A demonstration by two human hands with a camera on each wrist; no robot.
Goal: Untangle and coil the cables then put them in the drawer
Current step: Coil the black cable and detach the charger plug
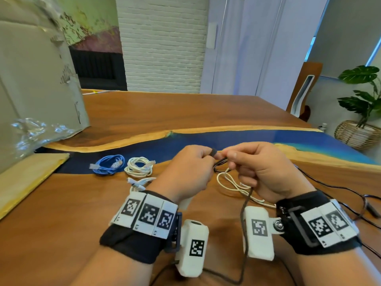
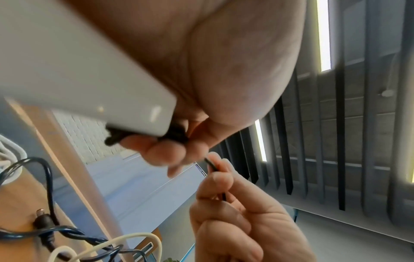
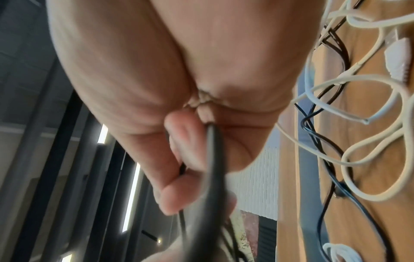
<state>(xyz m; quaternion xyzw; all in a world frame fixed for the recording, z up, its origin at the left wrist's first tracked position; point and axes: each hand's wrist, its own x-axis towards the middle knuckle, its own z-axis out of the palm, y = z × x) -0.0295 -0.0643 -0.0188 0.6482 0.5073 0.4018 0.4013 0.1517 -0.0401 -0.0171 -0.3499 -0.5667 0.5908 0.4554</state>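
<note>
Your left hand [image 1: 189,168] and right hand [image 1: 259,168] both pinch the black cable [image 1: 246,205] above the wooden table [image 1: 185,112]. Coiled blue cable [image 1: 109,164] and white cable [image 1: 139,167] lie near its blue resin strip [image 1: 226,139]. White brick wall [image 1: 162,42] behind, potted plant [image 1: 365,93] far right.

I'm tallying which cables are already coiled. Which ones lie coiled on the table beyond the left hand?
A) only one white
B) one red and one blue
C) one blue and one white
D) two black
C: a blue coil and a white coil lie side by side on the table, while both hands work a black cable.
</note>
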